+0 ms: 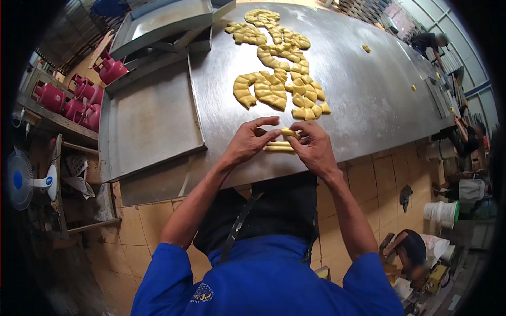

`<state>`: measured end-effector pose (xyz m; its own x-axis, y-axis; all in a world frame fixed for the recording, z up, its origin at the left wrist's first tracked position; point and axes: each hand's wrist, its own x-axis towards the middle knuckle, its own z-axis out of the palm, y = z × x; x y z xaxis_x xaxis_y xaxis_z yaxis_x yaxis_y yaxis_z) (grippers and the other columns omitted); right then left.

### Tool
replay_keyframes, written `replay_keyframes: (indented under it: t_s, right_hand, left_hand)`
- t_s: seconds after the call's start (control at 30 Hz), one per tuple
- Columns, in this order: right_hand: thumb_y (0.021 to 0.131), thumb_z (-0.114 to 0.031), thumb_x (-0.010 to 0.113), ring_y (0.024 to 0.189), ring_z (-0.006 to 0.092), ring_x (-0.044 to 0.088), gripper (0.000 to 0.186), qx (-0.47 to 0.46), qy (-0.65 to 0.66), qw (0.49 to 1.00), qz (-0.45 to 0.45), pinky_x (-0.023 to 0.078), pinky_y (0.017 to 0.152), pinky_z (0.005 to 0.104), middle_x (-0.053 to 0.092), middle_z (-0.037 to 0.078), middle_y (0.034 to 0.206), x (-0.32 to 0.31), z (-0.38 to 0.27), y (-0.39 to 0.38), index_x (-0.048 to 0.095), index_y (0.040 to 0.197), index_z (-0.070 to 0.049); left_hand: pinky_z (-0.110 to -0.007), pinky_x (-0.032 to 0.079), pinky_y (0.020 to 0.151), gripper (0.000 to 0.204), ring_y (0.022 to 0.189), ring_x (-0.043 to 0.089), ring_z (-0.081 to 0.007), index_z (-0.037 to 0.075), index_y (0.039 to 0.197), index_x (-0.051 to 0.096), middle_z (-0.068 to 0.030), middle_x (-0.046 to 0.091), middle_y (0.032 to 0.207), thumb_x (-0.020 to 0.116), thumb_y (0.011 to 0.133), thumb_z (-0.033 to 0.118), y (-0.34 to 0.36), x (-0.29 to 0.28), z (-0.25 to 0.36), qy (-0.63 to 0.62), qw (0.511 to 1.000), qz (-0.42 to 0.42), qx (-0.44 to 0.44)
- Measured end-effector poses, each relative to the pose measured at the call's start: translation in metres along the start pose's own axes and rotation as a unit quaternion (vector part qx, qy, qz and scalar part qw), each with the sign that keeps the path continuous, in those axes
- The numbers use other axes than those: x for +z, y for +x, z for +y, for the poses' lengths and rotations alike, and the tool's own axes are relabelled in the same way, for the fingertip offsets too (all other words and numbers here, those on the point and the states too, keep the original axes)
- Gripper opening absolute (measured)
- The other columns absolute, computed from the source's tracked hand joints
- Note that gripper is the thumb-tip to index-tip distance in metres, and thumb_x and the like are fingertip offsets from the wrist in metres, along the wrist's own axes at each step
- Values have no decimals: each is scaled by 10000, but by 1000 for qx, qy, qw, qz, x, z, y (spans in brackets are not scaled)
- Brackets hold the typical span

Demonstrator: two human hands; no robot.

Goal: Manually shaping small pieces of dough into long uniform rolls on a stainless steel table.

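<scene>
My right hand pinches a small piece of yellow dough between thumb and fingers, near the front edge of the metal table. On its other side is my left hand, thumb tip at the piece's left end and index finger stretched out apart from it. Its lower fingers are partly hidden. Just below the hands, slim yellow dough strips lie side by side on the tabletop. Beyond my fingertips spreads a long cluster of flattened, scored yellow dough pieces, some in curved rows.
A shallow metal tray stands left of my left arm, with more trays stacked behind. Red gas cylinders and a fan are at far left. Dough scraps dot the metal table. Other people are at right.
</scene>
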<state>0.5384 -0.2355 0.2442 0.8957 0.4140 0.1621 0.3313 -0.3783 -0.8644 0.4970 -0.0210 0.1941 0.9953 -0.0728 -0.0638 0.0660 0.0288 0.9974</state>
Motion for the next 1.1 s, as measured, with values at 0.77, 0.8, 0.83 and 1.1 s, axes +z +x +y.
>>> replay_keyframes:
  t_s: [0.77,0.8,0.83,1.1]
  right_hand:
    - [932,-219,846,892,128,696,313,164,143,952,-216,566,787,267,729,58,981,-30,7,60,705,1097,5]
    - [916,-219,852,848,121,687,296,168,73,952,-246,553,744,269,725,45,934,-28,23,71,706,1062,-6]
    - [901,-219,859,804,113,679,282,170,4,946,-276,540,701,271,721,32,888,-23,40,80,707,1026,-18]
    - [760,-499,919,679,257,707,527,107,-284,937,-172,536,650,406,728,135,720,-20,93,79,722,802,-12]
  left_hand:
    - [-294,565,799,382,858,673,-123,-30,1161,753,-76,759,1035,737,1027,327,42,-15,20,15,992,-119,-35]
    - [-311,573,762,370,810,692,-134,-6,1075,777,-77,759,926,780,977,350,54,-15,11,111,986,-103,-63]
    - [-328,580,726,362,762,711,-144,18,989,801,-77,760,817,823,926,374,65,-14,1,207,971,-83,-90]
    - [-426,557,725,524,779,744,-294,53,831,775,-145,771,832,867,763,564,84,-27,-16,473,866,-40,-156]
